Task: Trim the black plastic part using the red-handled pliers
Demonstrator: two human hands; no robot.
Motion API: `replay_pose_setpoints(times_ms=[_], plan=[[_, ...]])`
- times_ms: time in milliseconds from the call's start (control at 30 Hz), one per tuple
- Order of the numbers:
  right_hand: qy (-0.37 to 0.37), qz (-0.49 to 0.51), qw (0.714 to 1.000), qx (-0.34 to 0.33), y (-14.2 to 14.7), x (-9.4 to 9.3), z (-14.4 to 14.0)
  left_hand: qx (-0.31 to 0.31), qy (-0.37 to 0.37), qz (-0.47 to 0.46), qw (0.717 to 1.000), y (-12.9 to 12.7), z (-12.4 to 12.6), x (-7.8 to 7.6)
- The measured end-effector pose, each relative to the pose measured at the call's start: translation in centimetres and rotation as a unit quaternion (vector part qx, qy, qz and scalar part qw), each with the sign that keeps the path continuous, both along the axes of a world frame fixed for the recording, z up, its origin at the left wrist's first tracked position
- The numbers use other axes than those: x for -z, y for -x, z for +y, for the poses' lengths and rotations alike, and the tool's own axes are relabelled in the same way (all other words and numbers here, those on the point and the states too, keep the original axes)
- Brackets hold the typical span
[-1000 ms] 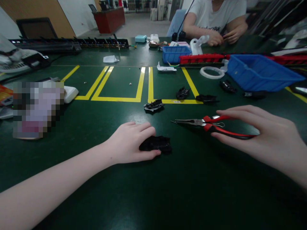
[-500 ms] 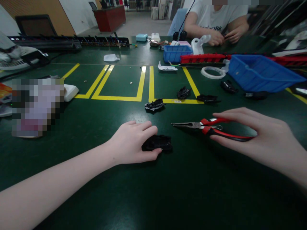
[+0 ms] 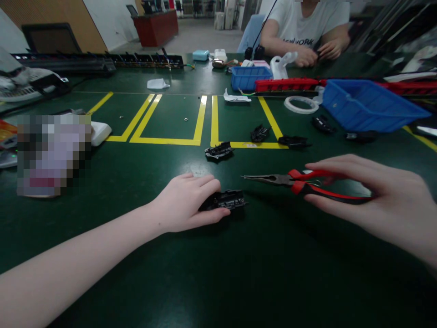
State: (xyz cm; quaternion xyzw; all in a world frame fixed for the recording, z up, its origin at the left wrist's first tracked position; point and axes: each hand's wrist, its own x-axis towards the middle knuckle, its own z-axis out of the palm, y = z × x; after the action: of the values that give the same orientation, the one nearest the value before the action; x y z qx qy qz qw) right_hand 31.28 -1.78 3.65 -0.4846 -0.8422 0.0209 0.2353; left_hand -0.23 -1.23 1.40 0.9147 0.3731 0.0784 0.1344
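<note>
Spanning the view, the green tabletop (image 3: 153, 282) carries a large blue bin (image 3: 368, 105) toward its right side. My right hand (image 3: 385, 191) is wrapped around the handles of red-and-black pliers (image 3: 278, 179), their slender tips pointing left, while my left hand (image 3: 191, 200) is clamped on a dark plastic part (image 3: 234, 199) near the middle of the view, just on the near side of those tips. Beyond both hands lie a dark jagged piece (image 3: 219, 151) and, smallest of all, a shiny ring-like bit (image 3: 186, 119).
</note>
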Motion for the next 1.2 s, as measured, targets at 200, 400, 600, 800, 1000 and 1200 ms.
replay_pose_setpoints(times_ms=[200, 400, 600, 800, 1000, 1200], plan=[[0.002, -0.023, 0.998, -0.052, 0.5, -0.5, -1.0, 0.018, -0.004, -0.019, 1.000, 0.2, 0.2, 0.4], [-0.013, -0.011, 0.998, -0.052, 0.8, -0.1, -1.2, 0.044, -0.045, -0.005, 0.998, 0.2, 0.1, 0.7], [0.002, 0.031, 0.998, -0.051, 2.2, 1.4, -2.2, 0.050, -0.052, 0.000, 0.997, 0.2, 0.1, 1.0], [0.020, 0.048, 0.997, -0.062, 3.1, 2.5, -2.7, 0.051, -0.060, 0.003, 0.997, 0.3, 0.2, 0.9], [0.036, 0.047, 0.996, -0.068, 3.1, 2.7, -2.4, 0.049, -0.043, 0.001, 0.998, 0.2, 0.2, 0.7], [0.029, 0.046, 0.996, -0.069, 3.2, 3.2, -2.2, 0.046, -0.035, -0.004, 0.998, 0.2, 0.3, 0.8]])
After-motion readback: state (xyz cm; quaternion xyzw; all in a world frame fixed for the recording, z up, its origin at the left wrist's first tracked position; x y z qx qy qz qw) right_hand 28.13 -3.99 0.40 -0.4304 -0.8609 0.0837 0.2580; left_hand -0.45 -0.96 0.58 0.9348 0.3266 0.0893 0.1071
